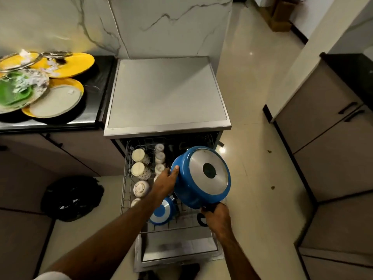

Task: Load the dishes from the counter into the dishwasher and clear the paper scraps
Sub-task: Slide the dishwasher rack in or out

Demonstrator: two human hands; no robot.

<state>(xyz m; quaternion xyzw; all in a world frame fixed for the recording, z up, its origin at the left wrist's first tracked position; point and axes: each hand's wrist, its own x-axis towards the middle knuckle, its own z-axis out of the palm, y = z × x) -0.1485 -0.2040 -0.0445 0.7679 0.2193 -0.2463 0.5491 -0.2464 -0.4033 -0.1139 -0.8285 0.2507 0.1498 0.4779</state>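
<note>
While left hand (166,181) holds blue pot (210,172) at rim, right hand (217,216) grasping its handle (209,208), above dishwasher rack (125,178)

The blue pot (201,178), tilted with its steel base disc facing up, is held over the pulled-out rack (125,178) of the open dishwasher (167,93), left hand (165,181) gripping its wall, right hand (217,216) its black handle. The rack holds upturned cups (140,155), a bowl (141,188) and a smaller blue pan (162,213). Overlapping yellow plates (80,61) strewn with paper scraps (50,66) lie on the counter (94,83)
</note>
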